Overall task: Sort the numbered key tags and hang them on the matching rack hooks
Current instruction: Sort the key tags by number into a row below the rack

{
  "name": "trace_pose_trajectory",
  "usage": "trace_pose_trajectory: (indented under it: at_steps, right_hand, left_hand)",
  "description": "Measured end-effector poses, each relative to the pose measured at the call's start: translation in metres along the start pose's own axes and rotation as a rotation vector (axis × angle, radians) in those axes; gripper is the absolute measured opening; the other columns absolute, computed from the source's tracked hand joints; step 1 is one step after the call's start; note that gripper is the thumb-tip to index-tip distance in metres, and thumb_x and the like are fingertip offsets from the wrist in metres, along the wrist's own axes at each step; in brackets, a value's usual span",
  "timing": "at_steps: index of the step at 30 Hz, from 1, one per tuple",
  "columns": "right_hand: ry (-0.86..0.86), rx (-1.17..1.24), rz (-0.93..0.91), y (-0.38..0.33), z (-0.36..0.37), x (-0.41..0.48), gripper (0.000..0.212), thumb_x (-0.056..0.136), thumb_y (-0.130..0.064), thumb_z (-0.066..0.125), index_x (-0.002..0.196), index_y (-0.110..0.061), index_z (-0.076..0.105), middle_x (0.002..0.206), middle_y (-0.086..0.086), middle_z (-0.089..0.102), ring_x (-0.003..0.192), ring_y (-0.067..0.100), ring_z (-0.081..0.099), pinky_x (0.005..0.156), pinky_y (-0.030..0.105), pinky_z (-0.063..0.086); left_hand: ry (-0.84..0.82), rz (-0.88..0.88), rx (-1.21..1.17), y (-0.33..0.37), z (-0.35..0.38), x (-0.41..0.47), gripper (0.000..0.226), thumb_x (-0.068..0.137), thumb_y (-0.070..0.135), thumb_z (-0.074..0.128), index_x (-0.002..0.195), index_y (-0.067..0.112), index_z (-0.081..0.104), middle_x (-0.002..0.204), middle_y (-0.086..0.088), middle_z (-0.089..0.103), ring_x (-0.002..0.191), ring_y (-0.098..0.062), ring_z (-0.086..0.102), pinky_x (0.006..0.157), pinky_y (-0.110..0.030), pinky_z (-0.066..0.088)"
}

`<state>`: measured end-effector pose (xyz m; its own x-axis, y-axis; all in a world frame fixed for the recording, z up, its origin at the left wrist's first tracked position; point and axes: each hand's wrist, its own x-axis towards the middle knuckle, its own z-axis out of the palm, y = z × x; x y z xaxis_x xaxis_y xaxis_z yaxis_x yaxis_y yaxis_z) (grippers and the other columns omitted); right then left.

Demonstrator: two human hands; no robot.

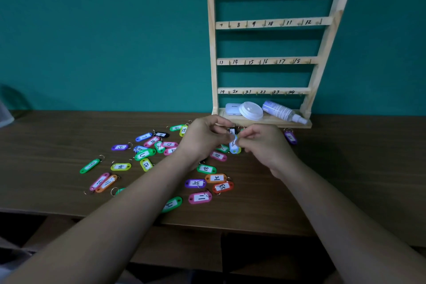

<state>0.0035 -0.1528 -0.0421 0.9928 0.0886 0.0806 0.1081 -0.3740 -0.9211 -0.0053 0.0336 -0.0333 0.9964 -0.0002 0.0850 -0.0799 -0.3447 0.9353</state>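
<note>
Evidently early stage: every hook on the pale wooden numbered rack point(272, 23), upper right of frame, is bare. Coloured plastic key tags point(144, 154) lie scattered over the dark wooden surface point(46, 145), centre left. Left hand point(205, 136) and right hand point(265, 143) together pinch one pale blue tag point(233, 144) (marked 6 or 9) at centre, below the rack.

We look across a dark wooden table point(345, 168) set against a teal wall point(103, 30); at its far side we find a small white case point(233, 109), a round white lid point(251, 110) leaning just beside it, and a clear spray bottle point(282, 111) lying on its side, nozzle to the right; at the left edge we glimpse a pale translucent object point(5, 114), too cropped to identify.
</note>
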Motion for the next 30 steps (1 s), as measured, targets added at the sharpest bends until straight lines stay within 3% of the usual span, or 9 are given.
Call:
trace_pose_trajectory:
  at_steps: [6,12,17,23,26,30]
  right_hand:
    - [0.034,-0.083,0.019,0.009,0.000,0.006,0.008,0.079,-0.019,0.085,0.083,-0.024,0.080,0.079,-0.006,0.078,0.079,0.014,0.074,0.085,0.046,0.063]
    - [0.065,-0.338,-0.070,0.015,0.003,0.008,0.011,0.084,-0.023,0.085,0.093,-0.023,0.079,0.088,-0.011,0.075,0.088,0.009,0.070,0.079,0.030,0.057]
    - [0.024,-0.451,-0.095,0.015,0.006,0.005,0.020,0.087,-0.029,0.083,0.104,-0.021,0.079,0.093,-0.007,0.075,0.088,0.012,0.070,0.082,0.036,0.060]
    - [-0.047,-0.521,-0.095,0.010,0.003,-0.002,0.038,0.087,-0.042,0.083,0.118,-0.020,0.077,0.101,-0.003,0.077,0.091,0.014,0.070,0.085,0.038,0.061]
    - [-0.072,-0.572,-0.113,0.008,0.002,-0.005,0.032,0.093,-0.040,0.079,0.118,-0.020,0.077,0.101,-0.002,0.077,0.091,0.014,0.070,0.086,0.039,0.061]
    - [-0.072,-0.577,-0.108,0.009,-0.003,-0.003,0.023,0.097,-0.030,0.075,0.117,-0.020,0.078,0.101,-0.002,0.076,0.091,0.014,0.069,0.085,0.036,0.059]
  left_hand:
    - [-0.107,-0.017,0.163,0.003,0.003,0.020,0.015,0.082,0.010,0.089,0.094,0.015,0.080,0.088,-0.012,0.079,0.078,-0.023,0.074,0.084,-0.053,0.061]
    - [-0.102,0.013,0.366,0.001,0.007,0.032,0.012,0.082,0.016,0.089,0.081,0.024,0.080,0.080,0.006,0.079,0.076,-0.009,0.072,0.084,-0.038,0.062]
    - [-0.067,-0.011,0.385,-0.005,0.010,0.031,0.009,0.083,0.015,0.088,0.081,0.022,0.081,0.078,0.009,0.078,0.074,-0.004,0.071,0.080,-0.028,0.060]
    - [0.012,-0.038,0.412,-0.007,0.013,0.032,0.007,0.083,0.019,0.087,0.082,0.022,0.081,0.081,0.009,0.078,0.083,-0.008,0.072,0.078,-0.028,0.059]
    - [0.016,-0.036,0.441,-0.009,0.014,0.032,0.007,0.085,0.020,0.086,0.081,0.023,0.080,0.081,0.012,0.078,0.084,-0.005,0.072,0.083,-0.031,0.060]
    - [0.024,-0.032,0.451,-0.010,0.013,0.031,0.009,0.084,0.023,0.088,0.080,0.023,0.079,0.079,0.012,0.077,0.081,-0.004,0.071,0.077,-0.028,0.059]
